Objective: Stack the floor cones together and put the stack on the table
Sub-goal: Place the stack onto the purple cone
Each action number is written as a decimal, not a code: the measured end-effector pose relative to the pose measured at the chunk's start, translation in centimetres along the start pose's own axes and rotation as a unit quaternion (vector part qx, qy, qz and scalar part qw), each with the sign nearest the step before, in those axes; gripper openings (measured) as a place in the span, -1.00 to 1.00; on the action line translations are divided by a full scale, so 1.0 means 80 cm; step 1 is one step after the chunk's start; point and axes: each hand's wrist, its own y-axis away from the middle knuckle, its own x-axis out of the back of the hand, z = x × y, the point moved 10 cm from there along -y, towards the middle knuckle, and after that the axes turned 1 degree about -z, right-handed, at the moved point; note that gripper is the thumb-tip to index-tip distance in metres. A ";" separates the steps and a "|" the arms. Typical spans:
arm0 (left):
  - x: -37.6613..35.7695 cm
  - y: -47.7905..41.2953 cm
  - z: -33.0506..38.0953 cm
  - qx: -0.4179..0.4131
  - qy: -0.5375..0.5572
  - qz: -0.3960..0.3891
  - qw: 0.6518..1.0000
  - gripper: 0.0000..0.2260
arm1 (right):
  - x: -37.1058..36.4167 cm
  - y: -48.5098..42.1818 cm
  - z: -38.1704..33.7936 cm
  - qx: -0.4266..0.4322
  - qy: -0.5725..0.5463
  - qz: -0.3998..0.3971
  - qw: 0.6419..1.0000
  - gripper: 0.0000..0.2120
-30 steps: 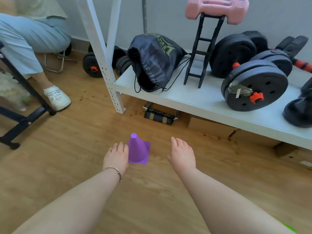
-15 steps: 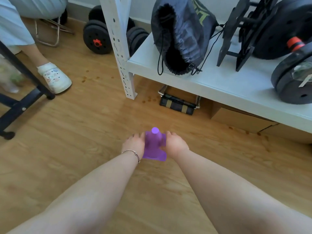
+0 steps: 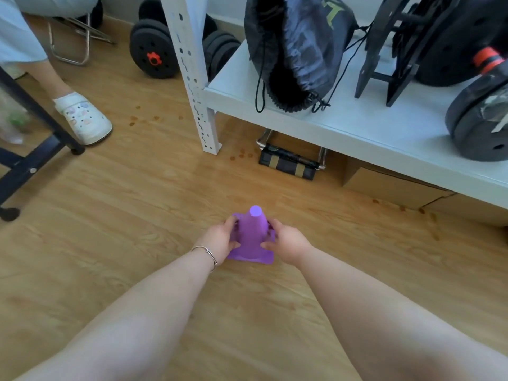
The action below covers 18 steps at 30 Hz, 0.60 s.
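Note:
A small purple cone (image 3: 253,235) with a square base stands upright on the wooden floor, just in front of me. My left hand (image 3: 221,239), with a thin bracelet at the wrist, grips its left side. My right hand (image 3: 286,243) grips its right side. Both sets of fingers wrap the cone's lower body and base edges. I cannot tell whether the base touches the floor. No other cone shows in the head view.
A low white shelf (image 3: 357,127) at the right holds a black drawstring bag (image 3: 291,50), a black rack (image 3: 384,61) and weight plates (image 3: 478,125). Its post (image 3: 195,78) stands ahead. A seated person's shoe (image 3: 85,119) and a black frame leg (image 3: 33,160) are at the left.
Both hands went from hovering open beside the cone to closing on its sides. The camera dropped lower and closer to the cone.

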 end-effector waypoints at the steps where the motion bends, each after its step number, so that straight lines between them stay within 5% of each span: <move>1: 0.001 0.005 0.006 -0.008 0.016 0.000 1.000 -0.48 | 0.002 0.008 0.004 0.003 -0.020 0.002 1.000 -0.33; 8: 0.012 0.040 0.102 -0.050 0.119 -0.001 0.992 -0.47 | 0.058 0.092 0.049 0.031 -0.155 0.057 0.986 -0.32; 18: 0.001 0.131 0.324 -0.109 0.038 -0.012 0.993 -0.46 | 0.168 0.274 0.163 0.040 -0.201 0.101 0.973 -0.34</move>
